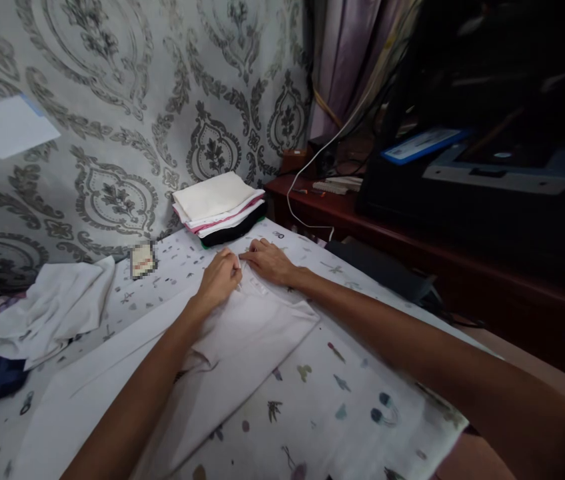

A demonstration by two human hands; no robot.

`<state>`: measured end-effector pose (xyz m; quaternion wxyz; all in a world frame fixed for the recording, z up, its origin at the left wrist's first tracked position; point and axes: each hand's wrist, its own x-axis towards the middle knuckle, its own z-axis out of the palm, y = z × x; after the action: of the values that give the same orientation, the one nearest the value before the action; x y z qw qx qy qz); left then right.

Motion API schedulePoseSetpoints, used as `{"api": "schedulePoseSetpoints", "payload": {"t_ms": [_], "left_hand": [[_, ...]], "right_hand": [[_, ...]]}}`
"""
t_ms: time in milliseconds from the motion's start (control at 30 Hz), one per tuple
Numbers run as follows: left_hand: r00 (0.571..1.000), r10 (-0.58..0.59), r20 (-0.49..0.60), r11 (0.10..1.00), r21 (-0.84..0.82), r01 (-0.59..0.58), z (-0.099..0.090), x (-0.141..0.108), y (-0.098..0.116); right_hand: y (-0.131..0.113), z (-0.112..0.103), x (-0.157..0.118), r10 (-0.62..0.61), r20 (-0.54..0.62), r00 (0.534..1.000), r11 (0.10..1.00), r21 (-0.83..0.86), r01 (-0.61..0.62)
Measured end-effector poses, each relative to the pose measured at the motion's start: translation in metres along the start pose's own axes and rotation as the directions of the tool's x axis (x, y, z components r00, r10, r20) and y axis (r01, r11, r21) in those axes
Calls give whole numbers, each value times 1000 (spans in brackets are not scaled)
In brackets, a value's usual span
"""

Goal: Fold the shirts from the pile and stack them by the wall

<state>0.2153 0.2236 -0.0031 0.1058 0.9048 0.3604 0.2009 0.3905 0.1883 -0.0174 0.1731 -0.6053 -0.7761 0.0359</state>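
Note:
A white shirt [257,327] lies spread over the patterned bed sheet [342,373], its sleeve pointing right and its body running down toward the lower left. My left hand [220,277] is closed on the fabric at the neckline, fingers pinched. Just to its right, my right hand [270,261] also grips the neckline, with fingers curled and the thumb side toward the left hand. A small label shows inside the collar between and below the hands. My left forearm covers part of the shirt.
Folded clothes [220,200] are stacked at the back by the patterned wall. Loose clothes [57,307] lie heaped on the left, near a small blurred card [142,260]. A dark red wooden desk [322,203] with a white cable [290,193] borders the right side.

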Motion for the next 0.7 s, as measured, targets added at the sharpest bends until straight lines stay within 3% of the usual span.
{"api": "schedulePoseSetpoints", "payload": {"t_ms": [233, 333, 400, 500, 600, 700], "left_hand": [[999, 20, 30, 996, -82, -17, -1, -3, -4], [997, 30, 73, 991, -135, -20, -7, -3, -6], [995, 6, 104, 984, -176, 12, -11, -5, -7], [993, -40, 107, 971, -231, 64, -19, -12, -7], [998, 21, 62, 981, -192, -9, -27, -22, -4], [988, 115, 108, 989, -104, -103, -34, -35, 2]], "right_hand": [[4, -1, -2, 6, -75, 997, 994, 109, 2], [4, 0, -4, -110, -142, 984, 976, 171, 134], [4, 2, -4, -194, -113, 974, 953, 214, 215], [3, 4, -4, -225, -64, 972, 937, 258, 234], [5, 4, -2, -253, -79, 964, 929, 258, 265], [7, 5, 0, -271, -64, 960, 932, 233, 279]]}}
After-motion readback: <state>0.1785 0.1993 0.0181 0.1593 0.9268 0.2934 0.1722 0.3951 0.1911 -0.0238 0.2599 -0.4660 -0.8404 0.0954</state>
